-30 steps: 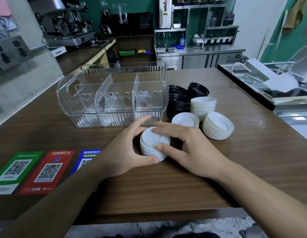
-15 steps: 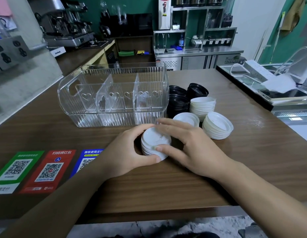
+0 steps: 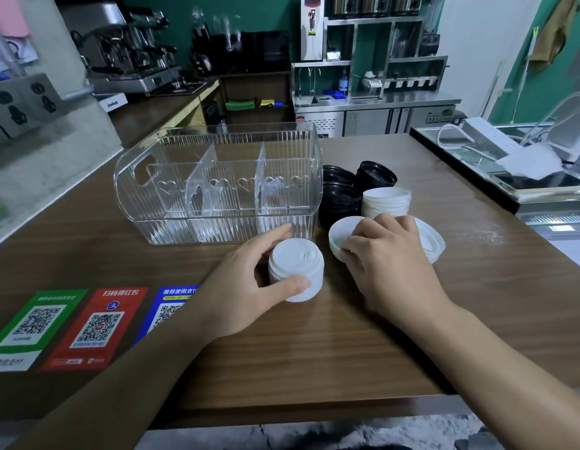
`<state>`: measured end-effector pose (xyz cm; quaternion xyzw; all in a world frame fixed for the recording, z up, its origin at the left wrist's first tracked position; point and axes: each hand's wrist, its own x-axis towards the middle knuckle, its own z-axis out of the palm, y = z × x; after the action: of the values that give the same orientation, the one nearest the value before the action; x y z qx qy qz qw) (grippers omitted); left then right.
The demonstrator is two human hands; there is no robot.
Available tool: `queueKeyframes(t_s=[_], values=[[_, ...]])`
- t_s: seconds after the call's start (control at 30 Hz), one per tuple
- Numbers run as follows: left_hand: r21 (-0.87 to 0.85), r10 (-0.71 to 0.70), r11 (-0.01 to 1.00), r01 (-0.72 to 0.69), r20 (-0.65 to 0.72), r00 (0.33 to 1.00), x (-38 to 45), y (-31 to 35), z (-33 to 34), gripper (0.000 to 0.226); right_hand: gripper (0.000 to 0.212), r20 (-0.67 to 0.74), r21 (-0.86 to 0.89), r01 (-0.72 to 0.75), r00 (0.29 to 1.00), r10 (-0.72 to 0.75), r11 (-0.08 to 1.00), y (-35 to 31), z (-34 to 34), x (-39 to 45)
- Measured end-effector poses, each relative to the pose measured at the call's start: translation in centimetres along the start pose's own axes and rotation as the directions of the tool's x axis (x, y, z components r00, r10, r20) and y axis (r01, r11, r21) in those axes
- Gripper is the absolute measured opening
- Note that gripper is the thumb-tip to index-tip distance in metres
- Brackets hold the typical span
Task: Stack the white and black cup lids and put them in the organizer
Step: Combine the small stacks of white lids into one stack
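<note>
Between the thumb and fingers of the left hand (image 3: 249, 280), a short stack of white lids (image 3: 296, 272) stands on the worktop (image 3: 314, 345). Just beside it, the right hand (image 3: 389, 264) pinches another white lid pile (image 3: 343, 235). Beyond both stands the clear organizer (image 3: 217, 183), black lids (image 3: 342, 196) at its right.

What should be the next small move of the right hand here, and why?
Probably lift the small white lid pile that the right hand pinches and set it on the white lid stack held by the left hand. The clear organizer holds no lids yet, and several piles lie apart.
</note>
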<state>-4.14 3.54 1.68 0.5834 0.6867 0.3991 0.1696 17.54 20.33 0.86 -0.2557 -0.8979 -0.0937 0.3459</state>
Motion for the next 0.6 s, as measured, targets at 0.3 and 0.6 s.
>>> queueKeyframes(t_s=[0.3,0.6], values=[[-0.075,-0.029,0.997,0.033,0.051,0.998,0.4,-0.9,0.2,0.109,0.021,-0.006,0.037,-0.059,0.998,0.059,0.998,-0.5,0.1,-0.2],[-0.148,0.045,0.988,-0.034,0.069,0.997,0.6,0.2,0.1,0.040,0.021,-0.050,0.154,-0.095,0.993,0.104,0.983,-0.6,-0.8,0.0]])
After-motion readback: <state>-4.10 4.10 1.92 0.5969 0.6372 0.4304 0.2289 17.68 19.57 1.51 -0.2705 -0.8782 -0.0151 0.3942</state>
